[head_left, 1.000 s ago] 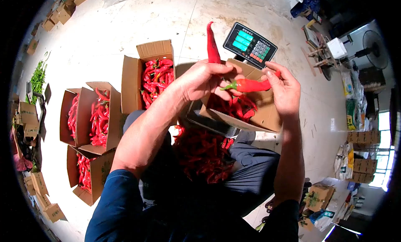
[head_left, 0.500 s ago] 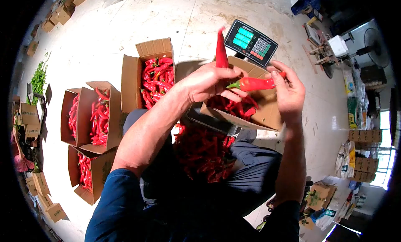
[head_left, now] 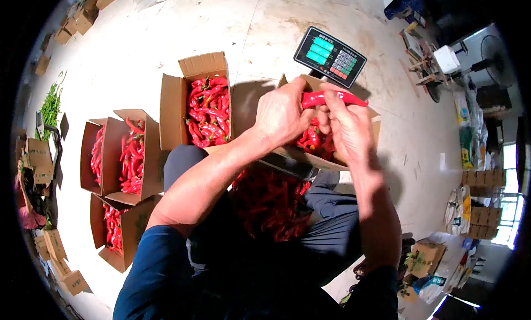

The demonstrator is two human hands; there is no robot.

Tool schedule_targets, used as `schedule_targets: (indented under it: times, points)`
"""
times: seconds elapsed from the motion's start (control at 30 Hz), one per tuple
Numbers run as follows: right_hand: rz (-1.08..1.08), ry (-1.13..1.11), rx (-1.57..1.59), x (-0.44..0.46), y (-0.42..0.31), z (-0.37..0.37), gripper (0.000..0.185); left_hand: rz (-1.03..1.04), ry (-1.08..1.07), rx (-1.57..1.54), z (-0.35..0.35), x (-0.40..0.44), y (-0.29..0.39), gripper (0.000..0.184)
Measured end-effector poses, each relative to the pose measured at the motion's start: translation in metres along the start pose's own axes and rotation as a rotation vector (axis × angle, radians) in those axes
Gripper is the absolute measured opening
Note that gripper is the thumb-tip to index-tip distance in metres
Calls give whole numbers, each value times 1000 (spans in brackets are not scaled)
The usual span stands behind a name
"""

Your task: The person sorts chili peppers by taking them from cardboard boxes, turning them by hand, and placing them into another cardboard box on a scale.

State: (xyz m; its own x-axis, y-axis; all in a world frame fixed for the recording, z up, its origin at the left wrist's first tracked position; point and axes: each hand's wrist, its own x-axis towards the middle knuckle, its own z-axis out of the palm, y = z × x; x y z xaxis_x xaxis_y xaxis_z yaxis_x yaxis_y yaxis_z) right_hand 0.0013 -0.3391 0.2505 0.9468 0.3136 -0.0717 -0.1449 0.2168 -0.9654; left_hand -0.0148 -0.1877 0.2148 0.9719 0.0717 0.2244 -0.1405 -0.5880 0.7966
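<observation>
A long red pepper point(head_left: 345, 98) lies sideways between my hands, above an open cardboard box point(head_left: 375, 131) that holds red peppers point(head_left: 315, 141). My left hand point(head_left: 281, 113) is closed around its left end. On its middle, the fingers of my right hand point(head_left: 348, 121) are pressed together. The scale display point(head_left: 330, 56), lit green, stands just beyond the box. Part of the scale's platform point(head_left: 287, 165) shows under the box's near edge. Below, between my legs, is a heap of red peppers point(head_left: 268, 204).
To the left stands an open box point(head_left: 172, 110) full of red peppers, with several smaller pepper boxes point(head_left: 149, 154) further left. Green peppers point(head_left: 51, 107) lie at the far left. A fan point(head_left: 494, 63), a white container point(head_left: 447, 60) and stacked cartons point(head_left: 484, 218) are on the right.
My hands have come closer together around the sideways pepper. The pepper that stood upright in my left hand no longer shows. The box under my hands looks slightly shifted.
</observation>
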Motion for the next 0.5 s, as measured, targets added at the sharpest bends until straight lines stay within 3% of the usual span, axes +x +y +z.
schedule_targets:
  times: [0.07,0.17,0.2,0.33,0.43,0.5]
  points:
    - [90,-16,92,14,4,-11,21,177,-33,22,1,0,-1,36]
    - [115,-49,182,23,-3,-30,17,70,-307,-885,-2,4,-9,49]
    - [115,-65,201,22,-6,-34,18,-136,-462,-949,-19,8,-10,62]
    - [54,-193,173,23,-3,-47,23,-303,-371,-1193,-30,14,-24,57]
    - [9,-168,70,20,-5,-43,23,-418,-522,-1306,-36,14,-23,54]
    - [-17,-194,41,21,-6,-41,25,-417,-503,-1352,-29,14,-22,39]
